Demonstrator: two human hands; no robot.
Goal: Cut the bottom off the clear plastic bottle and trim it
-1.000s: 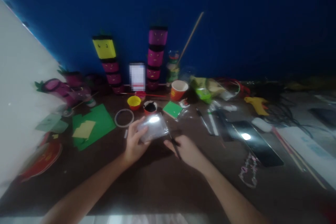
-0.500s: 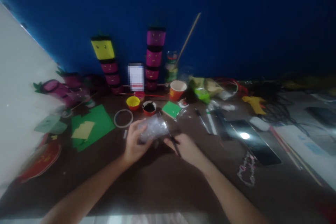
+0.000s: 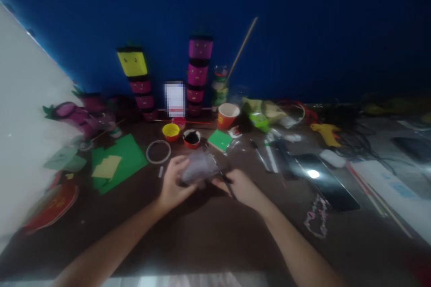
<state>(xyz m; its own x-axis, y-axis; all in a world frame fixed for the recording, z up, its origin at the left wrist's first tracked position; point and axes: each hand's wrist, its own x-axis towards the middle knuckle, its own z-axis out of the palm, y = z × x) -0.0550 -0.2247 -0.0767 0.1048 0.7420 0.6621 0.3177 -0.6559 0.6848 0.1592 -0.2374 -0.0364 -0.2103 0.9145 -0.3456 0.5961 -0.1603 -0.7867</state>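
Observation:
My left hand point(image 3: 175, 184) is wrapped around the left end of a clear plastic cup point(image 3: 200, 166), which lies on its side in the air above the table. In my right hand point(image 3: 240, 188) is a slim dark tool point(image 3: 223, 176), pinched between the fingers with its tip close to the cup's right end. Blur hides what kind of tool it is. Just beyond the cup stand a small red cup with dark contents point(image 3: 191, 138) and a yellow cup point(image 3: 171, 132). A green square pad point(image 3: 220, 139) lies to their right.
Green paper point(image 3: 131, 157) and a clear ring point(image 3: 158, 152) lie on the left. An orange paper cup point(image 3: 227, 115) stands behind. To the right are pens point(image 3: 271, 156), a black phone point(image 3: 328, 184), a beaded bracelet point(image 3: 317, 217) and a yellow glue gun point(image 3: 326, 134).
The plastic cup has shifted slightly to the right and down, with my left hand still around it. My right hand has moved slightly, still gripping the dark tool.

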